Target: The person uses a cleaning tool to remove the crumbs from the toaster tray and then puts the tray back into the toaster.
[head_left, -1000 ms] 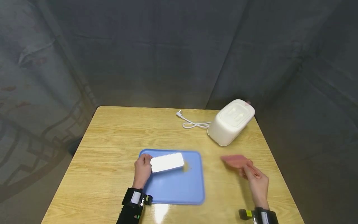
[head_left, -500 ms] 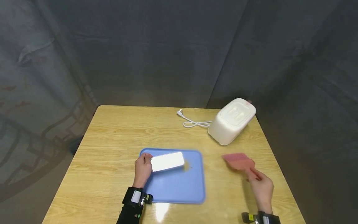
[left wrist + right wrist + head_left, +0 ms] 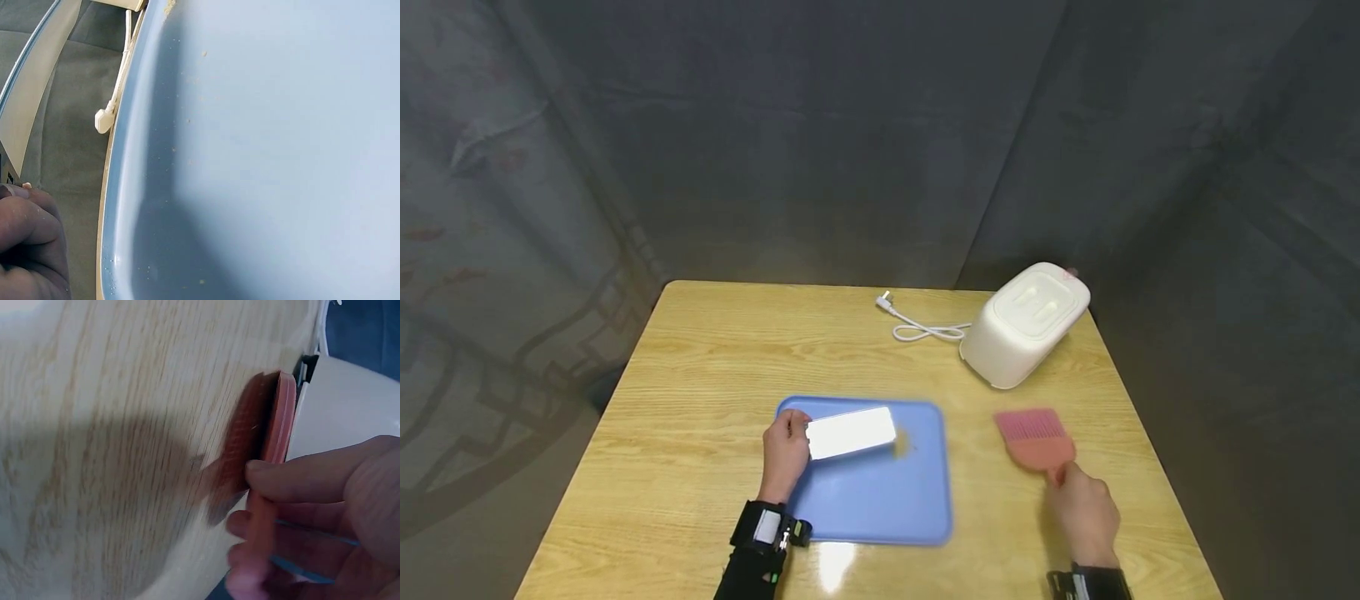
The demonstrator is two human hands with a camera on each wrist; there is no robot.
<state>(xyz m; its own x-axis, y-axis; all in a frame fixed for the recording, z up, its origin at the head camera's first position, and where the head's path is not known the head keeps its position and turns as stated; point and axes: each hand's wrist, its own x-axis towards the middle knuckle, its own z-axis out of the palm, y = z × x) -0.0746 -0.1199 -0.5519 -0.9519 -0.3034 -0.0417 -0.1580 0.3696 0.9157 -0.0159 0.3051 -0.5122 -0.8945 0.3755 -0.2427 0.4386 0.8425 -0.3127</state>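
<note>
My left hand (image 3: 784, 457) pinches one end of a thin, shiny rectangular crumb tray (image 3: 852, 432), held tilted over the blue tray (image 3: 880, 512). In the left wrist view the crumb tray (image 3: 44, 75) appears as a pale sheet with a raised edge, beside the curled fingers. Fine crumbs (image 3: 902, 443) lie scattered on the blue tray beneath its far end. On the right, my right hand (image 3: 1086, 512) grips the handle of a pink hand brush (image 3: 1037, 442), bristles pointing away. From the right wrist the brush (image 3: 279, 425) shows edge-on, close over the table.
A white toaster (image 3: 1022, 325) with a covered top stands at the back right of the wooden table (image 3: 715, 358). Its looped cord and plug (image 3: 925, 329) lie to its left. Dark grey cloth (image 3: 820, 150) hangs behind the table.
My right hand has shifted slightly and turned the brush, so its broad face and bristles now show more from above. The left hand and crumb tray have hardly moved.
</note>
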